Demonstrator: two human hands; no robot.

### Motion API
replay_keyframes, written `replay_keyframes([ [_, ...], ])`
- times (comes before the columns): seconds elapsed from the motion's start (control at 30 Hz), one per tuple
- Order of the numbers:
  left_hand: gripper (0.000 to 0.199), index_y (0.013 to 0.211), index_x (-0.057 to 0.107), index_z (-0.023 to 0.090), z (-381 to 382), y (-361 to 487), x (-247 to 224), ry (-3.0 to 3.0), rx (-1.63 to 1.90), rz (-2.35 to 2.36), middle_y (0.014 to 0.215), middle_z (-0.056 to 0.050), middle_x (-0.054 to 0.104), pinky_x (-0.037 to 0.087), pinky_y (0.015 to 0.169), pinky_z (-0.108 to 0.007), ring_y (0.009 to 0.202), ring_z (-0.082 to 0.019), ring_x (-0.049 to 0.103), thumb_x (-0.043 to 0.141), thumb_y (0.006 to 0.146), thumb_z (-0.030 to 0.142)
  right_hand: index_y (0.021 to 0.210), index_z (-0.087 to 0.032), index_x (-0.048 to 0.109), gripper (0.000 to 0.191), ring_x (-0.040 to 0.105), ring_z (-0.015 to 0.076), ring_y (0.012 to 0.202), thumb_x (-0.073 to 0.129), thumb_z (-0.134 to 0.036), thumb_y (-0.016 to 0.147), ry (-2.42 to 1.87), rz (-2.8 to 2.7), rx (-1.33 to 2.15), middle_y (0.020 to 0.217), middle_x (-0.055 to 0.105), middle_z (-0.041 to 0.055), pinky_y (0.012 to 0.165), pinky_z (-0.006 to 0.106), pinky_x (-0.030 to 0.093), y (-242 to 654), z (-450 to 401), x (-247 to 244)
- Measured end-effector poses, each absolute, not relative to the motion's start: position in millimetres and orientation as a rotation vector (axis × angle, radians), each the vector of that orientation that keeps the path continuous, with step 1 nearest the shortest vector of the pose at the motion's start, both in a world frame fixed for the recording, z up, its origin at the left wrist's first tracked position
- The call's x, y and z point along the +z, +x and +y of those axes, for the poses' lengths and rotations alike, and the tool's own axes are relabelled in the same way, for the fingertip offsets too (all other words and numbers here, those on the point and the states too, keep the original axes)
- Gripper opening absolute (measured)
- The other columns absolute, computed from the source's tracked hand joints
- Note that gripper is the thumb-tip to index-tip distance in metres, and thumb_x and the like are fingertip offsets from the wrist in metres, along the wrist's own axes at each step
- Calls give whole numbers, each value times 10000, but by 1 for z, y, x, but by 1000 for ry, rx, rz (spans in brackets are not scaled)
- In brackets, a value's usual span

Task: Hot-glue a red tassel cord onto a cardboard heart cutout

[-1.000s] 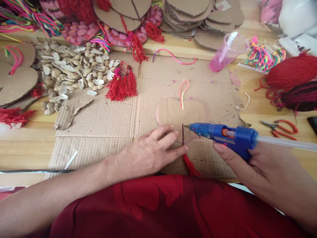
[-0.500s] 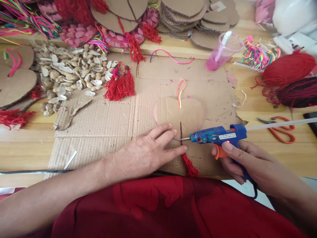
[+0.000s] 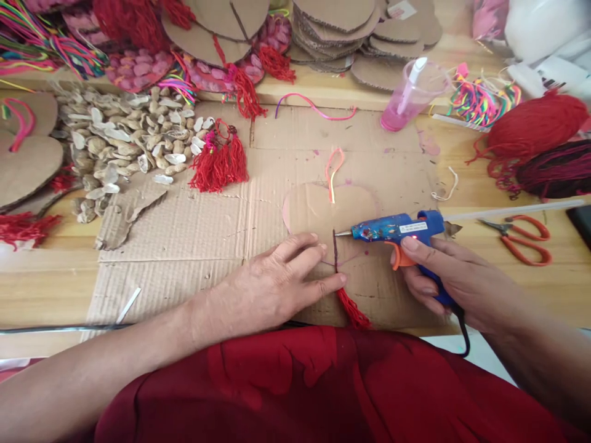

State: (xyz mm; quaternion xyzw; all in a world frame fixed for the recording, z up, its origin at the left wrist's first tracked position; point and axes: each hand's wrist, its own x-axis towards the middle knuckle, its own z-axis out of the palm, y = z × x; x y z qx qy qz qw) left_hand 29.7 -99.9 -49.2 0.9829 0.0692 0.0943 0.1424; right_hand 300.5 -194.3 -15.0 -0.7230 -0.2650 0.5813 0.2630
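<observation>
Now the left hand (image 3: 272, 286) lies flat with fingers spread, pressing a red tassel's (image 3: 353, 309) cord onto the cardboard heart (image 3: 318, 209), while the right hand (image 3: 443, 277) squeezes the blue glue gun (image 3: 397, 229), probably gluing, so the tip needs steady aim.

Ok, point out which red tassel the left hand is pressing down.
The lone red tassel at the cardboard's near edge, its cord under the left hand fingertips; the tassel bunch lies untouched beside the shells.

Blue glue gun (image 3: 398, 229) level, nozzle at red tassel's cord (image 3: 334, 249) on cardboard heart (image 3: 323, 209).
</observation>
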Motion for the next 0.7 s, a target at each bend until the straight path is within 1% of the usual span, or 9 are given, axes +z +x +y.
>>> replay_keyframes([
  [0.13, 463, 1447, 535, 227, -100, 29, -51, 2831, 260, 211, 1381, -154, 488, 498, 1083, -489, 1385, -339, 385, 443, 1000, 145, 703, -217, 461, 531, 398, 63, 325, 649, -699, 822, -1897, -718, 1519, 465, 458, -83, 350, 181, 256, 301, -189, -16],
  [0.27, 479, 1459, 519, 239, -101, 29, -51, 2835, 238, 216, 1428, -155, 454, 493, 1087, -492, 1394, -342, 375, 447, 996, 139, 616, -218, 468, 589, 352, 74, 290, 629, -759, 786, -1911, -717, 1647, 402, 401, -76, 342, 222, 218, 304, -203, -11],
  [0.4, 481, 1457, 521, 253, -102, 29, -50, 2843, 209, 231, 1415, -152, 476, 506, 1070, -484, 1387, -339, 386, 463, 991, 149, 531, -205, 454, 624, 381, 83, 343, 585, -728, 846, -1970, -775, 1671, 390, 423, -43, 417, 242, 257, 301, -216, -4],
  [0.47, 489, 1457, 519, 263, -102, 29, -49, 2844, 198, 241, 1410, -142, 486, 507, 1071, -472, 1386, -331, 389, 478, 984, 148, 537, -206, 449, 614, 386, 90, 365, 580, -712, 859, -1999, -776, 1644, 395, 432, -40, 439, 246, 264, 298, -217, -2],
  [0.57, 497, 1456, 519, 267, -102, 29, -49, 2844, 205, 236, 1416, -133, 486, 500, 1081, -468, 1384, -325, 392, 490, 976, 140, 586, -222, 440, 585, 373, 99, 350, 596, -729, 832, -2026, -731, 1644, 398, 408, -61, 408, 246, 242, 296, -211, -3],
  [0.7, 497, 1461, 518, 265, -101, 28, -50, 2846, 193, 228, 1412, -143, 491, 500, 1077, -475, 1384, -329, 397, 490, 980, 145, 647, -222, 435, 550, 387, 78, 340, 602, -706, 849, -1967, -738, 1609, 434, 415, -77, 387, 226, 240, 296, -194, -9],
])
